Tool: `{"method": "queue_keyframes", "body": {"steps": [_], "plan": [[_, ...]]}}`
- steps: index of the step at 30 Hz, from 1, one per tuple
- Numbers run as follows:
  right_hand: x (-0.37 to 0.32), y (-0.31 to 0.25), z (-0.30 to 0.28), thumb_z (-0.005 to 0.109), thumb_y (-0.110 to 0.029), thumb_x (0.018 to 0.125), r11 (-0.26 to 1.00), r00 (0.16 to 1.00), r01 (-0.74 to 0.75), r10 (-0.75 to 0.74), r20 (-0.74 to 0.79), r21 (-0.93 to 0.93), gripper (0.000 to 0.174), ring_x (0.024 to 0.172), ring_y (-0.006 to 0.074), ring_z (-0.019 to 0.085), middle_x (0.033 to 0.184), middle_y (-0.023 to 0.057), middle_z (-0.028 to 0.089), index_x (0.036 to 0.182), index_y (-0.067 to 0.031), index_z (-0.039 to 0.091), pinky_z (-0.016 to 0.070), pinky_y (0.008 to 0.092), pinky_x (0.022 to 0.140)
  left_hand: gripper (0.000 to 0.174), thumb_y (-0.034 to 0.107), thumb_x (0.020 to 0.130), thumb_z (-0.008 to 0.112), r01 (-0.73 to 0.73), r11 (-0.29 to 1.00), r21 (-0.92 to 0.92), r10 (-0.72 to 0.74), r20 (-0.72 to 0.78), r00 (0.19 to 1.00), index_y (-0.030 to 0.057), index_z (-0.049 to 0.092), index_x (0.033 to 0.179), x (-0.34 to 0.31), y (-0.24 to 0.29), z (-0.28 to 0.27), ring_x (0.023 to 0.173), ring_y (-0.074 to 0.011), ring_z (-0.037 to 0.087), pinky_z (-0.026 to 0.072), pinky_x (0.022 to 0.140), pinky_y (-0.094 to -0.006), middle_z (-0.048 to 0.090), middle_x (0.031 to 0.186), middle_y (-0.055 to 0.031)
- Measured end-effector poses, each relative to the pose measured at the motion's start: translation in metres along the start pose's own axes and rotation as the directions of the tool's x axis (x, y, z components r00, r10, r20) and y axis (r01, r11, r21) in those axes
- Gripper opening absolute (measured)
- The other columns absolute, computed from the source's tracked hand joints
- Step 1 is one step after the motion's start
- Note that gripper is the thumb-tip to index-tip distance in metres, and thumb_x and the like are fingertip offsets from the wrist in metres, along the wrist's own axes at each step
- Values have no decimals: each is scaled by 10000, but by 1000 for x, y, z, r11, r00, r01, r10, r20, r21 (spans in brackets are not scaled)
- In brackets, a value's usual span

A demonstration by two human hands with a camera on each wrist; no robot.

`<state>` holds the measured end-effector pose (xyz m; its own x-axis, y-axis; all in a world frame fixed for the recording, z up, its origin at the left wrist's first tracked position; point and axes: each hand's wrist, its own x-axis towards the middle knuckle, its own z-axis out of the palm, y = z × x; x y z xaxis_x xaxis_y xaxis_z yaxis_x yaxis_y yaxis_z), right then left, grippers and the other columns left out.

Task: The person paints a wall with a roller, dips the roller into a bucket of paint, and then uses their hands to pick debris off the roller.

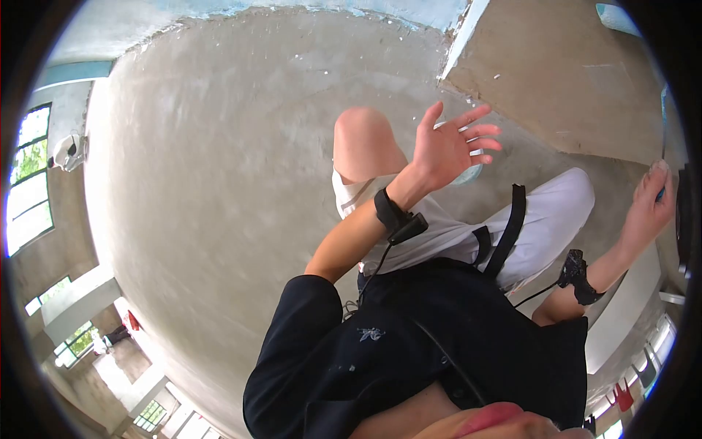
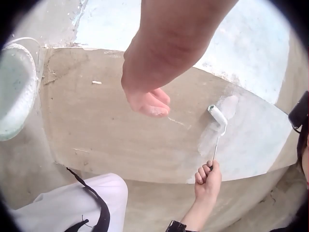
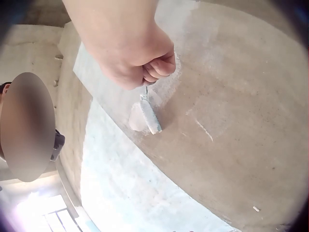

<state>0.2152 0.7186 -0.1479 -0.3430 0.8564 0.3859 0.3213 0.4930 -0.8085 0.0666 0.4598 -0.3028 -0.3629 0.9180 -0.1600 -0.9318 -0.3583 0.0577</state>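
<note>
My right hand (image 1: 653, 201) grips the handle of a paint roller (image 1: 618, 18). In the left wrist view the right hand (image 2: 208, 181) is low, and the white roller (image 2: 218, 116) lies against a brown plastered surface (image 2: 120, 140), at the edge of a pale painted patch (image 2: 253, 140). The right wrist view shows curled fingers of the right hand (image 3: 140, 60) above the roller (image 3: 150, 116). My left hand (image 1: 450, 150) is raised with its fingers spread, holding nothing; in its own wrist view this hand (image 2: 149, 99) hangs in front of the surface, touching nothing.
A bucket with pale contents (image 2: 19, 92) stands at the left, partly hidden behind the left hand in the head view. My bent knees (image 1: 365, 143) are near the surface. A person (image 3: 29, 125) is at the left of the right wrist view. Windows (image 1: 31, 179) line the far side.
</note>
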Motion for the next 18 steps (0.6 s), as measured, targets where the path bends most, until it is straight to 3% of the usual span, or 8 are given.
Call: {"method": "queue_keyframes", "body": {"steps": [4, 8, 10, 11, 13, 15, 16, 18], "plan": [[3, 7, -5, 545, -269, 954, 997, 1000, -3, 5, 23, -78, 394, 942, 124, 594, 1104, 102, 634, 1184, 49, 575, 484, 223, 791, 661, 477, 942, 229, -5, 997, 72, 6, -13, 1000, 2, 307, 1395, -1, -2, 9, 1129, -343, 509, 402, 879, -425, 459, 1342, -216], [-1, 3, -2, 531, -263, 962, 1000, 1000, 5, -4, 15, -30, 382, 855, 90, 582, 1068, 83, 645, 1187, 43, 574, 463, 196, 684, 647, 453, 945, 226, -18, 988, 151, 12, 35, 999, 1, 292, 1404, -1, -3, 16, 1194, -336, 470, 389, 906, -432, 417, 1388, -207], [1, 0, 0, 527, -261, 964, 998, 1000, 9, -8, 17, -67, 379, 820, 76, 574, 1051, 76, 649, 1184, 44, 575, 449, 187, 638, 644, 454, 944, 248, -27, 989, 142, 41, -92, 995, -1, 317, 1395, -1, -5, 25, 1010, -310, 566, 439, 797, -371, 430, 1379, -214], [0, 0, 0, 527, -260, 965, 998, 1000, 5, -4, 27, -61, 375, 793, 66, 562, 1040, 73, 651, 1178, 44, 577, 432, 183, 609, 644, 454, 944, 248, -28, 989, 147, 41, -85, 996, -1, 317, 1395, -4, -4, 26, 1010, -310, 566, 439, 797, -371, 430, 1379, -214], [-3, -3, 0, 526, -259, 965, 999, 1000, 5, -4, 20, -49, 371, 765, 55, 549, 1029, 70, 653, 1173, 44, 580, 414, 180, 580, 625, 454, 944, 284, -1, 954, 299, 19, -58, 998, -9, 399, 1348, -16, 3, 24, 671, -222, 549, 424, 596, -292, 610, 1094, -200], [-6, -8, -1, 515, -260, 968, 999, 999, -32, 32, 4, -23, 357, 639, 29, 468, 816, 8, 608, 1066, 72, 601, 370, 175, 533, 604, 464, 938, 314, -36, 884, 466, 97, -108, 989, -13, 496, 1262, -44, 12, 23, 479, -142, 380, 307, 460, -248, 578, 697, -108], [-6, -5, -5, 515, -260, 968, 999, 999, -26, 26, -25, -19, 357, 639, 29, 468, 816, 8, 608, 1066, 72, 601, 370, 175, 533, 520, 415, 952, 309, -162, 756, 634, 345, -175, 922, 20, 595, 1134, -62, 11, 24, 462, -71, 385, 251, 410, -205, 489, 582, -2], [-6, 1, -15, 504, -256, 973, 998, 993, -34, 41, 113, -60, 338, 593, 17, 398, 731, -22, 539, 1008, 67, 599, 298, 181, 496, 410, 356, 945, 367, -229, 319, 920, 760, -104, 641, 59, 533, 718, -103, 25, -3, 470, -33, 292, 202, 427, -212, 372, 553, 40]]}}
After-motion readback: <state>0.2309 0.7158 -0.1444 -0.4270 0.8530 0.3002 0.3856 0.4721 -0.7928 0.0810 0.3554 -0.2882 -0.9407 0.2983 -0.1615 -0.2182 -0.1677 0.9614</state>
